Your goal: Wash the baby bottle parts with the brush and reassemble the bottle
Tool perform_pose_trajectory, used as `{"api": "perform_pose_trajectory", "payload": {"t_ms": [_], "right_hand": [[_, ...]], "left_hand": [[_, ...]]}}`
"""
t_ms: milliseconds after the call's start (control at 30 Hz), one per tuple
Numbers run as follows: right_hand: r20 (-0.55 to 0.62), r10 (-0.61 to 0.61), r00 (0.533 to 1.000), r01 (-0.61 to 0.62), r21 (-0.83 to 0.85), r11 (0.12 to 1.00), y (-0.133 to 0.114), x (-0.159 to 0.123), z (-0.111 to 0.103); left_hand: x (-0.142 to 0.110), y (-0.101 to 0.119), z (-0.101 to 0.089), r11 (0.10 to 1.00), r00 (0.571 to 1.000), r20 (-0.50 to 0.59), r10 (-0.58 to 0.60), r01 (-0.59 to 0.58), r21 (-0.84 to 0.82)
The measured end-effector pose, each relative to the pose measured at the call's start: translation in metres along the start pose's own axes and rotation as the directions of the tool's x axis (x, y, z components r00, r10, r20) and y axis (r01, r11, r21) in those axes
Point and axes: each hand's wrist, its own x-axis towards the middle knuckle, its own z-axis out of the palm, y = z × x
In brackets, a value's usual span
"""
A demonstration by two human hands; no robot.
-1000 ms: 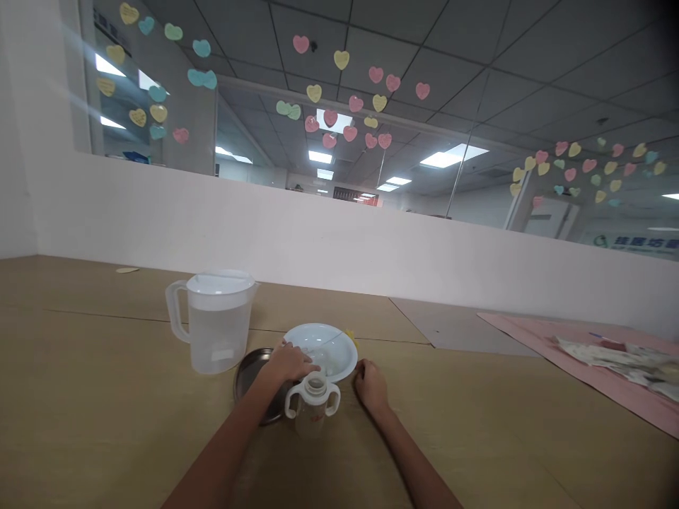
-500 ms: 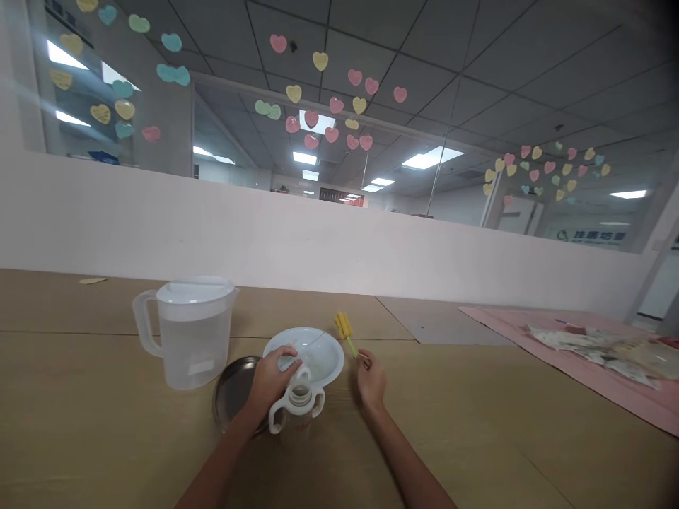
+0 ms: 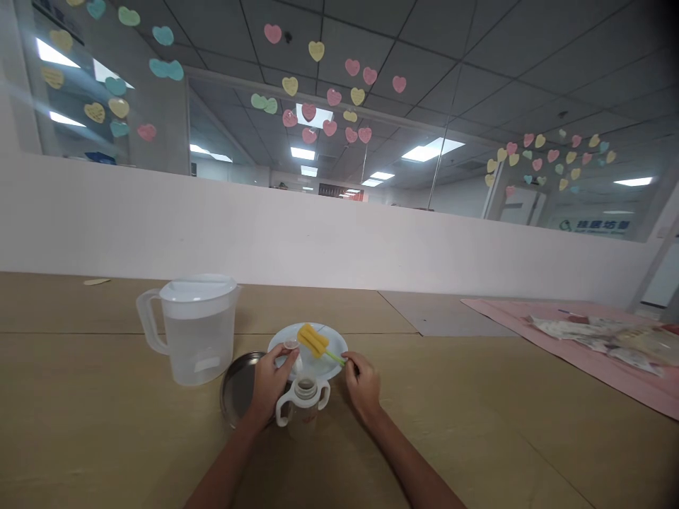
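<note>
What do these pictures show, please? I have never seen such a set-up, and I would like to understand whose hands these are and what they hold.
There is no machine: these are a person's two bare hands. Every picture comes from one camera worn on the head, facing forward and down. The left hand pinches a small clear piece, too small to identify. The right hand holds a yellow sponge brush by its green handle, its head over a white bowl. On the table also stand a two-handled bottle, open on top, a metal dish and a clear pitcher. A pink cloth lies far right.
</note>
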Motion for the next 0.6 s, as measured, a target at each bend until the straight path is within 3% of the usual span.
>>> {"api": "perform_pose_trajectory", "payload": {"t_ms": [133, 333, 600], "right_hand": [[-0.007, -0.06, 0.998, 0.059, -0.069, 0.996, 0.004, 0.001, -0.002], [-0.015, -0.082, 0.996, 0.079, -0.151, 0.985, 0.005, 0.0, -0.001], [-0.012, -0.11, 0.994, 0.106, -0.196, 0.975, 0.003, 0.0, -0.001]], "left_hand": [[0.0, 0.001, 0.0, 0.999, 0.999, -0.032, 0.013, -0.014, -0.039], [0.007, -0.007, 0.004, 0.953, 0.995, -0.048, -0.083, 0.065, -0.295], [0.004, 0.011, -0.003, 0.968, 0.997, 0.053, -0.055, 0.066, -0.24]]}}
